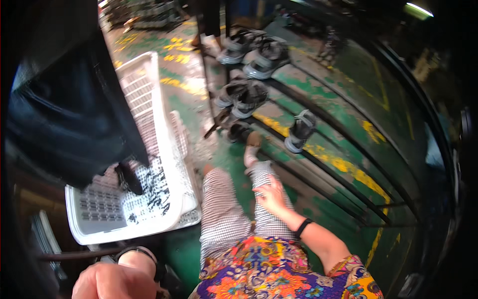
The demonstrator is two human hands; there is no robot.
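Note:
My right hand [271,195] rests by my right thigh, over the checked trousers [219,199]. Its fingers are spread and nothing is in them. A dark band circles that wrist. At the lower left edge, close to the camera, is my left hand or forearm [117,281], blurred, with a band beside it; its fingers do not show clearly. Beyond it stands a large white plastic basket [172,199] with black pieces scattered on its bottom. Over the basket hangs a large dark, shiny shape [74,114], too dark to make out.
A dark metal rack [328,104] slants across the right. Several grey shoes sit on it, among them a single shoe [301,130] apart from the others. A person's legs [211,25] show beyond the rack. The green floor [343,144] has worn yellow marks.

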